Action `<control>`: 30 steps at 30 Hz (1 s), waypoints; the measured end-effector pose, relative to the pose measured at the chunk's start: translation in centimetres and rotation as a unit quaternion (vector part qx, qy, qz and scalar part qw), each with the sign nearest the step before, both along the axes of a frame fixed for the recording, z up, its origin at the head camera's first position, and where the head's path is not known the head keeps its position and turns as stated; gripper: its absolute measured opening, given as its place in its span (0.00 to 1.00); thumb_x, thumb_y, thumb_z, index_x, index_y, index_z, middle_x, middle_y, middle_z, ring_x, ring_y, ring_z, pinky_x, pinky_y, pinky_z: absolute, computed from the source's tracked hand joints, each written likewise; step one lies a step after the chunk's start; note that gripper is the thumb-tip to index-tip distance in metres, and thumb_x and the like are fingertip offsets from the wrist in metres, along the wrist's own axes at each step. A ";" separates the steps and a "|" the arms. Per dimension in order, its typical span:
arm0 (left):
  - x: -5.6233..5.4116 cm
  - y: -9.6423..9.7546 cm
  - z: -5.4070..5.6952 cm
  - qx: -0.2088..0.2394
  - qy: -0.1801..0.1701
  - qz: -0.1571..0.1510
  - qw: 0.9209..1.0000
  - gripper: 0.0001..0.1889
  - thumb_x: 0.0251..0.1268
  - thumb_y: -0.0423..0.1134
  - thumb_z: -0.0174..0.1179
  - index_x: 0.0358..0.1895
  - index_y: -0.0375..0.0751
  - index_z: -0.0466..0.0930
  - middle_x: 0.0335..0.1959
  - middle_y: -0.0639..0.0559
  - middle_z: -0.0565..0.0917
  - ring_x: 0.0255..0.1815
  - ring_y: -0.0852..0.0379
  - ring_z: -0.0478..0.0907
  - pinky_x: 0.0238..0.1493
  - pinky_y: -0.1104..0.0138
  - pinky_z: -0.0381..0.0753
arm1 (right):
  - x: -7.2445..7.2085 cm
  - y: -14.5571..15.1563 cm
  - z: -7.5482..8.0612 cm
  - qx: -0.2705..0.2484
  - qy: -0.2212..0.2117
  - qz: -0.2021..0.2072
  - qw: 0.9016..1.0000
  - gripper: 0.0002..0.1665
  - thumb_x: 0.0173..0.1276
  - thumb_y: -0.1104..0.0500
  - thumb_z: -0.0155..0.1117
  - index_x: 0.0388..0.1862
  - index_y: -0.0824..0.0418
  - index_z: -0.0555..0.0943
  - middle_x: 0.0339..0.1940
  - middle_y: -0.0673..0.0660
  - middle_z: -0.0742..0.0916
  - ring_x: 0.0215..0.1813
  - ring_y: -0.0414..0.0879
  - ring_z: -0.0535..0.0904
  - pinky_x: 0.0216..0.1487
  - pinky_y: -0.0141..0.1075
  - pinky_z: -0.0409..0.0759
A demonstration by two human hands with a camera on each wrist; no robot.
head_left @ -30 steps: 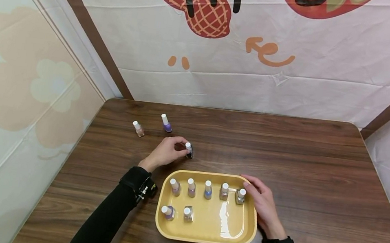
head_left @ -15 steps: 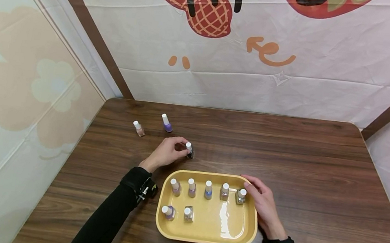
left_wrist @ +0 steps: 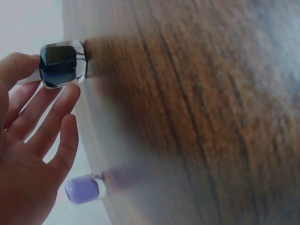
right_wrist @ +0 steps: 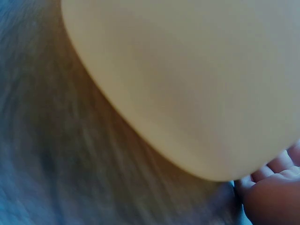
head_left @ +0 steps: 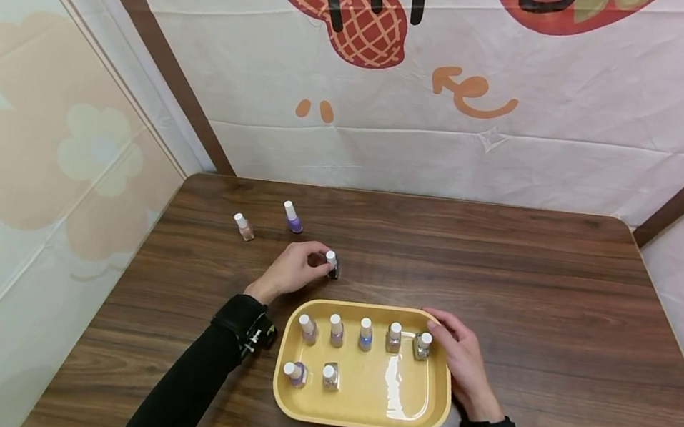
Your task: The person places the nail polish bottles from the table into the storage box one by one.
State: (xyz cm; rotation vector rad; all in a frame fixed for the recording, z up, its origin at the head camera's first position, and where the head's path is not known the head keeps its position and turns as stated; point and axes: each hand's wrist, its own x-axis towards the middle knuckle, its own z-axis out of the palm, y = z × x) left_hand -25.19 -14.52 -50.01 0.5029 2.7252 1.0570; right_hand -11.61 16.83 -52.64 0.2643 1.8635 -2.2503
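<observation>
My left hand (head_left: 291, 269) pinches a dark nail polish bottle (left_wrist: 61, 64) by its white cap, between thumb and fingers. In the head view this bottle stands upright on the table, just behind the yellow tray (head_left: 368, 408). At the tray's far right corner, my right hand (head_left: 461, 363) grips the rim, thumb over the edge and fingers along the outside. Inside the tray, several nail polish bottles form a back row, among them a blue one (head_left: 365, 339). A purple bottle (head_left: 297, 375) and a clear-looking one (head_left: 330, 378) stand in front at the left.
Behind my left hand, a purple nail polish bottle (head_left: 294, 223) and a pinkish-brown one (head_left: 246, 232) stand on the wooden table (head_left: 563, 307). A printed white cloth (head_left: 388, 155) hangs behind the table's far edge, with another panel at the left.
</observation>
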 end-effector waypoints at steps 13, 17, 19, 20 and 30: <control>0.1 0.1 0.1 -0.014 0.023 -0.009 1.000 0.10 0.64 0.40 0.63 0.46 0.44 0.83 0.42 0.51 0.85 0.42 0.56 0.81 0.44 0.63 0.79 | 0.1 0.0 -0.1 -0.011 0.004 -0.001 1.000 0.28 0.70 0.52 0.61 0.62 0.68 0.72 0.49 0.46 0.83 0.48 0.39 0.82 0.48 0.33 0.82; 0.1 0.1 0.1 -0.015 0.026 -0.011 0.999 0.10 0.64 0.40 0.63 0.46 0.44 0.83 0.42 0.51 0.84 0.42 0.56 0.80 0.43 0.64 0.78 | 0.0 0.0 0.0 -0.010 0.003 0.000 1.000 0.28 0.71 0.52 0.60 0.62 0.68 0.73 0.50 0.48 0.83 0.48 0.39 0.82 0.48 0.33 0.82; 0.2 0.1 0.1 -0.016 0.028 -0.011 0.999 0.09 0.64 0.40 0.62 0.46 0.45 0.83 0.42 0.51 0.84 0.42 0.56 0.80 0.42 0.65 0.77 | 0.0 0.0 0.0 -0.008 0.002 0.000 1.000 0.27 0.71 0.52 0.60 0.62 0.68 0.73 0.50 0.48 0.82 0.49 0.39 0.82 0.48 0.33 0.82; 0.2 0.1 0.0 -0.015 0.029 -0.012 0.999 0.09 0.64 0.40 0.62 0.46 0.45 0.83 0.42 0.52 0.84 0.42 0.56 0.80 0.42 0.65 0.77 | 0.0 0.0 0.0 -0.007 0.003 0.001 1.000 0.28 0.71 0.52 0.60 0.62 0.68 0.73 0.50 0.48 0.82 0.49 0.39 0.82 0.48 0.33 0.82; 0.2 0.1 0.1 -0.015 0.033 -0.013 0.999 0.09 0.65 0.40 0.62 0.45 0.45 0.83 0.42 0.52 0.84 0.42 0.54 0.80 0.42 0.64 0.77 | 0.0 0.0 0.0 -0.009 -0.001 0.000 1.000 0.27 0.71 0.52 0.60 0.62 0.67 0.73 0.50 0.48 0.82 0.49 0.39 0.82 0.49 0.33 0.82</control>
